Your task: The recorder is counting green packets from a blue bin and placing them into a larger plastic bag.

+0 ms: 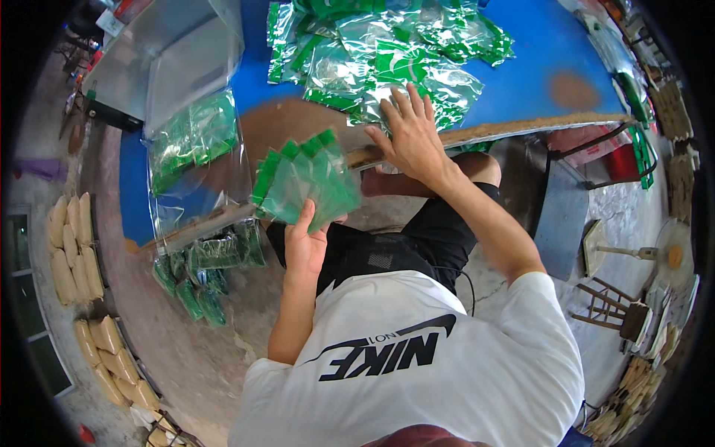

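- White shirt [417, 357] fills the lower middle, nearest the camera, above black shorts [402, 246].
- Left hand [307, 242] has its grip closed on a fanned stack of green packets [305, 182], held up just in front of the tabletop's near edge.
- Right hand [410, 134] lies flat with fingers spread, grip open, pressing on the near edge of a heap of shiny green packets [387, 52] on the blue tabletop [536, 52].
- Clear plastic bag [195, 134] with more green packets sits on the tabletop to the left.
- More green packets [201, 276] lie on the floor below it.
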`<state>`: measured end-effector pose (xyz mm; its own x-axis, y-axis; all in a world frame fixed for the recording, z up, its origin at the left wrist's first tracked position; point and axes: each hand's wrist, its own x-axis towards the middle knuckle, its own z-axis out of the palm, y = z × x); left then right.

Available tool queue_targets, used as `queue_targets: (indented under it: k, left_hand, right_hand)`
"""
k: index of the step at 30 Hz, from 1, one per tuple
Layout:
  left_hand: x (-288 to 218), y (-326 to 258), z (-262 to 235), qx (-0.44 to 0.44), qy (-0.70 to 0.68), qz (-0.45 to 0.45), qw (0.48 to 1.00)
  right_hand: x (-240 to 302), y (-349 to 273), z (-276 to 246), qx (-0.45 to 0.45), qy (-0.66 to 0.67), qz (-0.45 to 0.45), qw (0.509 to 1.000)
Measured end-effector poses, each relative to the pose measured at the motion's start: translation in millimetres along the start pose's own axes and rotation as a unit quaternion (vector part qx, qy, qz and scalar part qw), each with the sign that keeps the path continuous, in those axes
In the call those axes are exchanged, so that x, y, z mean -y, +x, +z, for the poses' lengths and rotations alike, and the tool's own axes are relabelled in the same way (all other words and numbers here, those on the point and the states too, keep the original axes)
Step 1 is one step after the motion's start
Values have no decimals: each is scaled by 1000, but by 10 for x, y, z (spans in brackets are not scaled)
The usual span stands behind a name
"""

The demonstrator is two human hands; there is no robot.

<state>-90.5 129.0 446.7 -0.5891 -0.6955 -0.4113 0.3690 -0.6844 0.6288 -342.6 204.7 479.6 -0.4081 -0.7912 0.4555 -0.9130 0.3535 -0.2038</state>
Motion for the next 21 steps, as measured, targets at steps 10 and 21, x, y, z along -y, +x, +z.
queue_targets:
  k: [10, 21]
  left_hand:
    - [132, 42, -105, 37, -71, -60, 995]
    - [93, 83, -63, 87, 53, -79, 992]
  right_hand:
    - [488, -253, -42, 54, 288, -44, 955]
    - [100, -121, -272, 133, 408, 71, 900]
